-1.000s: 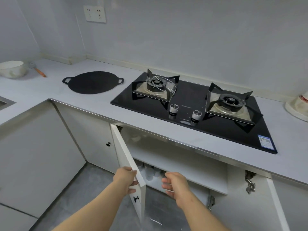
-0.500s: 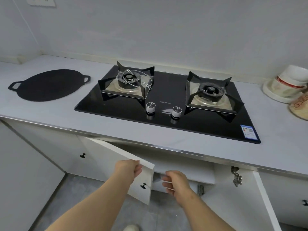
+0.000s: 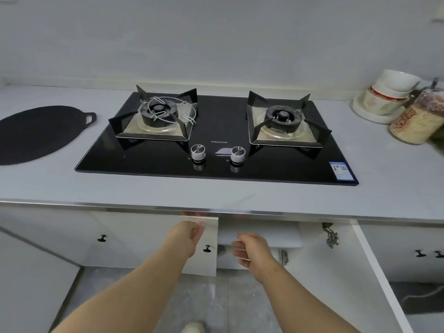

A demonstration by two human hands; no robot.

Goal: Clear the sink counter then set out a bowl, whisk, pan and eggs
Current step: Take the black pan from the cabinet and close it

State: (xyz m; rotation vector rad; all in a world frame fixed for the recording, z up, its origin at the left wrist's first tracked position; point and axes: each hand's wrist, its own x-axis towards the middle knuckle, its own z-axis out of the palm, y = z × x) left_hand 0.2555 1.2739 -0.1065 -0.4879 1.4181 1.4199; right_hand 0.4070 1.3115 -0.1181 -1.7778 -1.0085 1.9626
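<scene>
Down at the lower centre of the frame, the left hand gripped the top edge of the cabinet door, its fingertips partly hidden behind the panel. Just right of it, the right hand hung before the open cupboard, fingers loosely curled, holding nothing. The black pan lay flat on the surface at mid left, cut off by the frame edge.

Pan: flat black round griddle, matte, small loop handle at its 3 o'clock. Lies flat on counter, at 9 o'clock of the hob, clear of it. Left side cut off by frame edge.
</scene>
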